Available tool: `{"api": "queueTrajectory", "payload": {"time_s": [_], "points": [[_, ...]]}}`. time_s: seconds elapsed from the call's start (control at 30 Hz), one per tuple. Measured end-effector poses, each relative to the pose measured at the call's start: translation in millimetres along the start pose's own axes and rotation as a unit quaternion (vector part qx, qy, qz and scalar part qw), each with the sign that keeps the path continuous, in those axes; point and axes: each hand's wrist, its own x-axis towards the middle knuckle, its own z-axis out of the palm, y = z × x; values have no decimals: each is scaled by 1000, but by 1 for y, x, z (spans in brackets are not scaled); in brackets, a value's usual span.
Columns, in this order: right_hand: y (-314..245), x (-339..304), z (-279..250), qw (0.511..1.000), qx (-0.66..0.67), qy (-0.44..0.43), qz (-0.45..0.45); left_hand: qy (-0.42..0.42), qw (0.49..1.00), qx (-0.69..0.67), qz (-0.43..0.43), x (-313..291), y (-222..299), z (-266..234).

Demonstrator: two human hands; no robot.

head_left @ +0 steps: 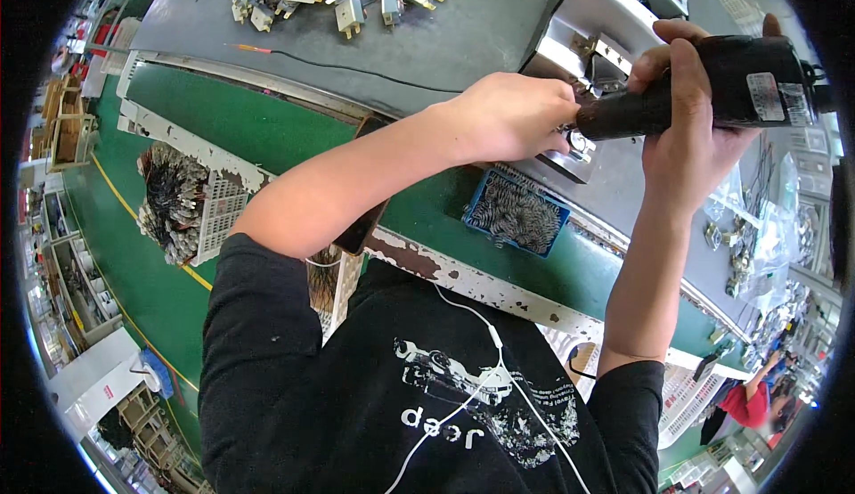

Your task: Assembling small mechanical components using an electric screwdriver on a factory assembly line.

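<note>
My right hand is wrapped round a black electric screwdriver, which lies nearly level with its narrow end toward the left. A cord leaves its wide right end. At the narrow end, the fingers of my left hand are pinched together. What they hold is hidden by the hand and the tool. Just under these fingers, a small shiny metal part sits at the near end of a metal fixture. More of the fixture, with a bracket-like piece on it, shows behind the screwdriver.
Several white-and-metal switch-like parts are heaped at the back left. A thin black cable lies across the grey bench. Nearer me stands a blue tray of small grey metal pieces. Plastic bags lie at right; a person in red is farther off.
</note>
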Motion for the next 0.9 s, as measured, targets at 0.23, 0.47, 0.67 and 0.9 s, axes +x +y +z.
{"api": "queueTrajectory", "payload": {"time_s": [0.23,0.47,0.67,0.9], "points": [[4,1,0,1000,8,-14,-12,22,999,-9,33,0,-9,3],[3,-3,7,1000,1,1,-26,6,1000,3,20,0,-5,0],[5,-3,4,999,4,-19,-44,-13,1000,20,-1,1,-1,-1],[6,-6,8,999,34,-17,-18,19,999,-3,29,0,-7,6]]}}
